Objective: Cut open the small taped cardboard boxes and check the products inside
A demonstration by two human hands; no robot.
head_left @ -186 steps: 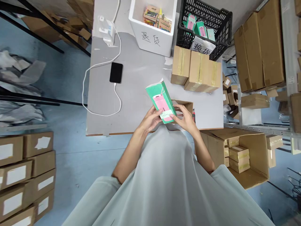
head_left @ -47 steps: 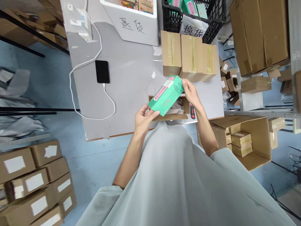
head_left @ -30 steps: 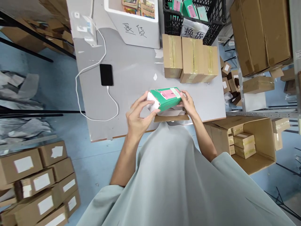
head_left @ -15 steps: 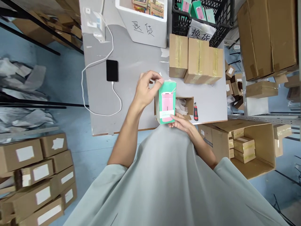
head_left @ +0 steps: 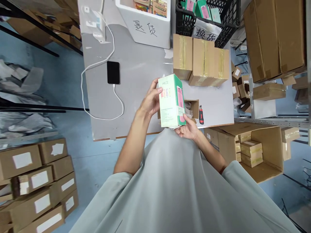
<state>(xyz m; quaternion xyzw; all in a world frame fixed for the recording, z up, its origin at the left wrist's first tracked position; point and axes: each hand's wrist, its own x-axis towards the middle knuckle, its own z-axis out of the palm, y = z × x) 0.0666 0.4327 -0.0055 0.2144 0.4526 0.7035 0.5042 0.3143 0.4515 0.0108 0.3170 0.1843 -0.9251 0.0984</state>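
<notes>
I hold a green and pink product box point(head_left: 170, 101) upright in front of me, its pale printed side facing up. My left hand point(head_left: 151, 102) grips its left edge near the top, fingers wrapped round it. My right hand point(head_left: 187, 129) cups the bottom end from below. Just behind the box, an open small cardboard carton point(head_left: 193, 107) with white paper inside sits on the grey table point(head_left: 141, 74).
A black phone point(head_left: 113, 72) on a white cable lies on the table. Taped cardboard boxes point(head_left: 200, 62), a white foam bin point(head_left: 145, 17) and a black crate point(head_left: 206, 14) stand at the back. A red cutter point(head_left: 201, 115) lies near the table edge. An open carton point(head_left: 250, 152) stands on the floor at right.
The box has been turned over several times; its pink front faced up half a second ago, and now a pale printed side shows. My left hand moved from the top to the left edge.
</notes>
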